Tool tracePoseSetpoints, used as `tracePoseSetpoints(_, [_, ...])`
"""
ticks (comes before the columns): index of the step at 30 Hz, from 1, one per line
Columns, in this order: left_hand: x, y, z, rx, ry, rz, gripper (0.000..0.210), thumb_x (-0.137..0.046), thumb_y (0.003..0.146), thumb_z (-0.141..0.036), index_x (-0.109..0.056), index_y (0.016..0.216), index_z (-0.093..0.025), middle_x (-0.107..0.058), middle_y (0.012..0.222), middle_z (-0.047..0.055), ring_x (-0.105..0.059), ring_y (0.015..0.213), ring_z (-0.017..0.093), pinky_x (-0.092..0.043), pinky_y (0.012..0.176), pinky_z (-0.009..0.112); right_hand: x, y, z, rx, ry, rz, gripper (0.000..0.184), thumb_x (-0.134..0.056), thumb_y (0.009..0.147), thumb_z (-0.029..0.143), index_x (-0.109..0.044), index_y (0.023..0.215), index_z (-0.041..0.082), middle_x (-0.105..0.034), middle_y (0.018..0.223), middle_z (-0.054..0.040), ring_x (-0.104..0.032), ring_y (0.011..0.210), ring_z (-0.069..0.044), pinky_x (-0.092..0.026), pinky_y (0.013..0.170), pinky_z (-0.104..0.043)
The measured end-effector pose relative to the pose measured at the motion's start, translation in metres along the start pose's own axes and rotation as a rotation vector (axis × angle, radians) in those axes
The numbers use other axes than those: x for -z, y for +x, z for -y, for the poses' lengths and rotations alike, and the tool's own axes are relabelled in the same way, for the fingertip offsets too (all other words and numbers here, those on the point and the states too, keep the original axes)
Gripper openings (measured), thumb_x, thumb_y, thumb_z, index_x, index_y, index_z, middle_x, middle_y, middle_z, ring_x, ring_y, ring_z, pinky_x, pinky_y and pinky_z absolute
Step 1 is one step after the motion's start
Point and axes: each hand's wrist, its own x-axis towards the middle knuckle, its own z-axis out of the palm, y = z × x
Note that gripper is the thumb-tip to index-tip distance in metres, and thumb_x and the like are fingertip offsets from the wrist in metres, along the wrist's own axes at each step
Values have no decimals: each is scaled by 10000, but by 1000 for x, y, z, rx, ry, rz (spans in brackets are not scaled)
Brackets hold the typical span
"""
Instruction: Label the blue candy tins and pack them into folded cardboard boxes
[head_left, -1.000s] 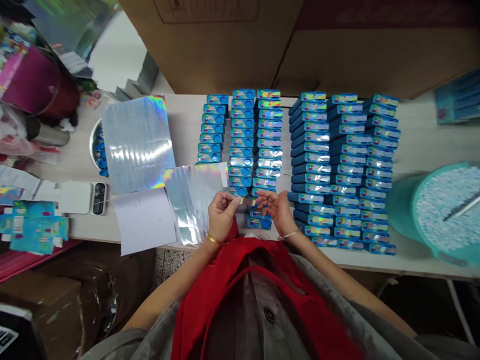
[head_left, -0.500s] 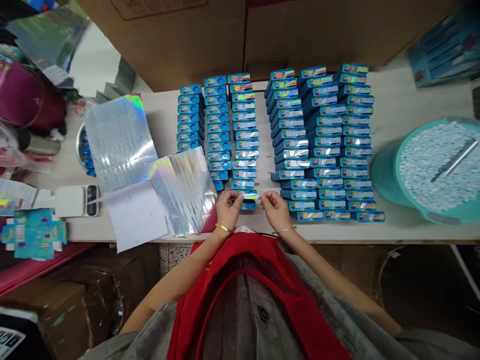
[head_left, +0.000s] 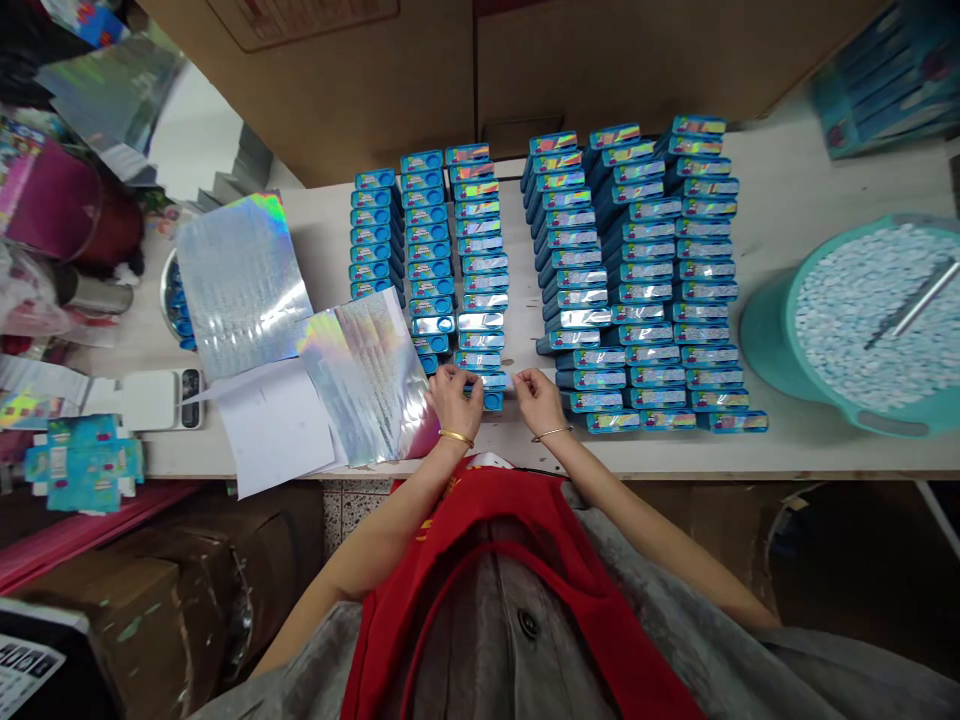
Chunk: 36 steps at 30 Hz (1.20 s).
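Note:
My left hand [head_left: 456, 402] is closed at the near end of a row of small blue boxes [head_left: 480, 340], its fingertips against the left side of the nearest boxes. What lies between those fingertips is hidden. On the other side of the row, my right hand [head_left: 540, 404] pinches the end of a small pale, shiny sticker strip [head_left: 508, 381], which reaches toward the box top. Shiny strips cover the tops of the other boxes in this row. Two rows to the left, including the blue boxes [head_left: 429, 231], show round marks and no such strip.
More blue boxes with shiny tops [head_left: 649, 270] stand in rows on the right. Silvery sheets [head_left: 240, 285] and white paper [head_left: 281, 425] lie left, beside a small scale [head_left: 150, 400]. A teal tub [head_left: 776, 330] of pale pieces stands far right; cardboard cartons [head_left: 337, 90] line the back.
My left hand has shifted slightly left and up along the box row. The strip that stretched between both hands now shows mostly near my right fingertips. The whole view has shifted a little.

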Motion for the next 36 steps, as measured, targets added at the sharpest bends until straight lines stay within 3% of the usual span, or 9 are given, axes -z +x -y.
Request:
tracePoseSetpoints(6, [-2, 3, 0, 67, 10, -38, 240, -643, 744, -312, -546, 931, -200, -561, 1027, 80, -517, 1000, 287, -363, 827, 426, -8, 2, -13, -35, 117, 24, 287, -512, 792, 497, -525, 795, 211, -519, 657, 18, -476, 606, -143, -405, 609, -274])
tracePoseSetpoints(12, [-5, 8, 5, 185, -86, -58, 415, -698, 686, -328, -461, 1005, -209, -579, 907, 36, -569, 897, 249, -381, 805, 411, -23, 2, -27, -116, 205, 17, 469, -501, 809, 495, -428, 1171, 206, -373, 553, 89, -435, 524, -151, -387, 545, -272])
tracePoseSetpoints(15, [-8, 11, 4, 232, -96, -38, 427, -722, 666, -293, -459, 994, -215, -565, 850, 11, -573, 854, 233, -386, 786, 402, -33, 10, -32, -130, 219, 74, 486, -413, 865, 456, -375, 1270, 190, -475, 612, 48, -481, 560, -169, -420, 575, -295])
tracePoseSetpoints(20, [-7, 8, 2, 232, -114, -3, 444, -719, 683, -280, -463, 1036, -204, -574, 879, 25, -585, 876, 237, -408, 791, 399, -33, 19, -29, -40, 55, 91, 452, -350, 893, 379, -405, 1292, 174, -626, 995, -110, -579, 801, -224, -458, 735, -357])
tracePoseSetpoints(24, [19, 12, 8, -57, -181, 40, 315, -637, 784, -275, -489, 1052, -199, -584, 988, 75, -586, 908, 216, -444, 778, 350, -18, 13, 3, 27, -180, 12, 456, -332, 908, 360, -443, 1299, 153, -625, 870, -111, -573, 723, -258, -442, 687, -378])
tracePoseSetpoints(26, [45, 28, 18, -222, -189, -30, 203, -543, 865, -306, -521, 1033, -195, -590, 988, 83, -574, 933, 206, -443, 809, 340, -16, 14, 33, 161, -195, -90, 435, -328, 930, 379, -461, 1289, 173, -610, 853, -94, -570, 724, -249, -444, 698, -371])
tracePoseSetpoints(31, [110, 104, 63, -266, 59, -304, 279, -410, 932, -300, -550, 1148, -191, -595, 1124, 106, -499, 1074, 244, -364, 918, 391, -59, 50, 119, 595, -225, -45, 417, -385, 938, 404, -492, 1294, 214, -547, 1114, -128, -519, 1039, -263, -421, 880, -389])
tracePoseSetpoints(34, [123, 144, 86, -278, 231, -154, 272, -474, 909, -323, -579, 1140, -223, -553, 1248, 93, -447, 1146, 268, -339, 911, 401, -100, 86, 147, 643, -411, 111, 416, -438, 918, 384, -527, 1274, 187, -543, 1147, -143, -492, 1065, -285, -400, 870, -393])
tracePoseSetpoints(36, [123, 158, 95, -323, 289, -22, 190, -504, 897, -327, -627, 993, -221, -578, 1196, 82, -466, 1109, 262, -344, 880, 391, -121, 104, 151, 592, -485, 258, 291, -453, 910, 313, -624, 1098, 173, -602, 1023, -126, -521, 983, -267, -393, 814, -353])
